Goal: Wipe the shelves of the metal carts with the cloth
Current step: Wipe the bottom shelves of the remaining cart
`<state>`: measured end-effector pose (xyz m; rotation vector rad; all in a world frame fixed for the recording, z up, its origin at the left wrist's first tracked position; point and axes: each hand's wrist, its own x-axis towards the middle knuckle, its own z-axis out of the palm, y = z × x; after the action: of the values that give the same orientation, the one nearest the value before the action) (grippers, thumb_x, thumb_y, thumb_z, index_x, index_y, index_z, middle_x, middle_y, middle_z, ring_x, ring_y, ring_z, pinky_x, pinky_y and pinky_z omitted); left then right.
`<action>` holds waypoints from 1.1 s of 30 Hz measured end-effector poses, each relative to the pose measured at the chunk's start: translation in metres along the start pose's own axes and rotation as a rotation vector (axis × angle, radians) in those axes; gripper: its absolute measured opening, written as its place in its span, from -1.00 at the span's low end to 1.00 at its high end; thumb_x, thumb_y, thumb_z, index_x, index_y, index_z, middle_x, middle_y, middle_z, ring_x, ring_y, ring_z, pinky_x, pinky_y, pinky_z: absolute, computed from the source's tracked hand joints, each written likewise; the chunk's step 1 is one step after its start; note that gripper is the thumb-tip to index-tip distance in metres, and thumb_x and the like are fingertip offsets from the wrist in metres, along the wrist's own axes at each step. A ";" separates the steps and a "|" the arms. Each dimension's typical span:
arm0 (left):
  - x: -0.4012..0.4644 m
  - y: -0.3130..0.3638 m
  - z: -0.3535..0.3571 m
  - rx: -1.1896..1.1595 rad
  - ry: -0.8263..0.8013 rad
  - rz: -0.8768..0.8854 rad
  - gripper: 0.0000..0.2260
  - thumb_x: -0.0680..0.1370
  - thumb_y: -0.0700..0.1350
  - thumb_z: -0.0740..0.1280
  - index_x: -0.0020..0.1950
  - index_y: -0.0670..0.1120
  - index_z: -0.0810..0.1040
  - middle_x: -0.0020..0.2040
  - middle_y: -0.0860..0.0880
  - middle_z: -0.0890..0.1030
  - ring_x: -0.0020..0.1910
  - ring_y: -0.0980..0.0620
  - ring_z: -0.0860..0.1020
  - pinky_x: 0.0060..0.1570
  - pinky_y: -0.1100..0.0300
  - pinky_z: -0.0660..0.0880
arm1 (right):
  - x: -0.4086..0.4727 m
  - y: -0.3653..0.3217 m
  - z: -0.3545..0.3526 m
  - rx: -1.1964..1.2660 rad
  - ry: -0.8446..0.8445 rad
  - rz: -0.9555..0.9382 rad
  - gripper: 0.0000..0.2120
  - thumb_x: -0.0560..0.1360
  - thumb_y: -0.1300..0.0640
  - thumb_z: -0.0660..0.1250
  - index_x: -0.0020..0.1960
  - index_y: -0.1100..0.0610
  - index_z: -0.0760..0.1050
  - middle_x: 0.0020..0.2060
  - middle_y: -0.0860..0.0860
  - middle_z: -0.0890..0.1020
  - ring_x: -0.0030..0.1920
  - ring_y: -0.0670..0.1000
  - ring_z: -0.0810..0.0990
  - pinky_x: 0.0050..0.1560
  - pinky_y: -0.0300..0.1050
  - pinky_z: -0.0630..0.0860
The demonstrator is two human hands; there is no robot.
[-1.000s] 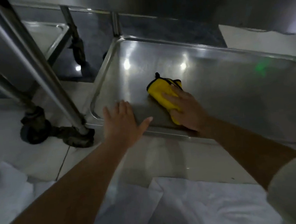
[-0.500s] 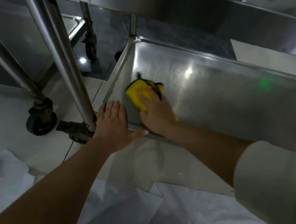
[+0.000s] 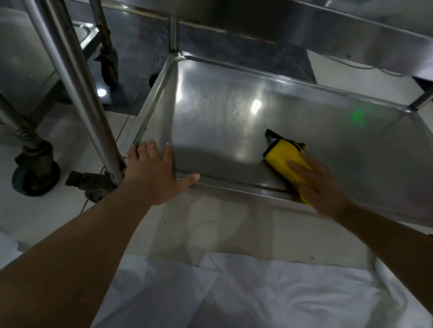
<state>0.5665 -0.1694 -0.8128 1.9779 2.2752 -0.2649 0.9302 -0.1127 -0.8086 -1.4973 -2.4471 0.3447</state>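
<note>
- No readable text, label, brand, number or sign is showing anywhere in the head view.
- The metal shelf (image 3: 232, 114) and the yellow cloth (image 3: 286, 162) are showing no lettering.

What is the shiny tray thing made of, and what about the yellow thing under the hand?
The shelf looks like polished metal, probably stainless steel: grey, smooth, and it mirrors the lights. The cloth looks like soft fabric, maybe microfibre: matte yellow, folded, with dark trim. The right hand presses it flat.
</note>
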 end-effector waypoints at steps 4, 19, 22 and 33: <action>0.003 0.033 -0.008 0.000 -0.053 -0.126 -0.04 0.40 0.52 -0.19 0.56 -0.15 -0.04 0.54 -0.27 0.04 0.49 -0.32 0.07 0.42 -0.24 0.07 | -0.042 0.054 -0.018 -0.089 0.054 0.334 -0.50 0.57 0.15 0.28 0.47 0.03 0.25 0.53 0.10 0.11 0.44 0.26 0.25 0.34 0.13 0.25; 0.008 0.208 0.012 -0.111 0.065 0.395 -0.30 0.54 0.32 -0.13 0.57 -0.04 -0.01 0.58 -0.18 -0.05 0.54 -0.21 -0.10 0.46 -0.20 -0.12 | -0.073 0.041 -0.022 -0.121 -0.049 0.262 -0.45 0.51 0.07 0.26 0.48 -0.07 0.24 0.54 0.05 0.09 0.45 0.22 0.22 0.37 0.11 0.25; 0.004 0.201 0.003 -0.124 0.024 0.413 -0.30 0.54 0.32 -0.10 0.57 -0.06 -0.01 0.58 -0.15 -0.03 0.55 -0.16 -0.07 0.48 -0.15 -0.08 | -0.074 0.023 -0.032 -0.073 -0.161 0.203 -0.41 0.44 0.19 0.29 0.44 -0.07 0.32 0.53 0.03 0.13 0.42 0.21 0.26 0.35 0.08 0.31; -0.128 0.144 -0.114 -0.569 -0.437 0.388 -0.30 0.57 0.06 0.29 0.58 -0.01 -0.03 0.54 -0.09 0.20 0.45 -0.12 0.28 0.34 0.05 0.27 | -0.122 -0.110 -0.160 0.283 -0.392 0.208 -0.49 0.40 0.31 0.34 0.33 0.03 0.48 0.47 0.03 0.30 0.37 0.11 0.39 0.28 -0.10 0.39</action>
<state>0.7298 -0.2505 -0.6838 1.7787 1.4556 -0.0013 0.9450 -0.2596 -0.6333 -1.6832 -2.3797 1.0693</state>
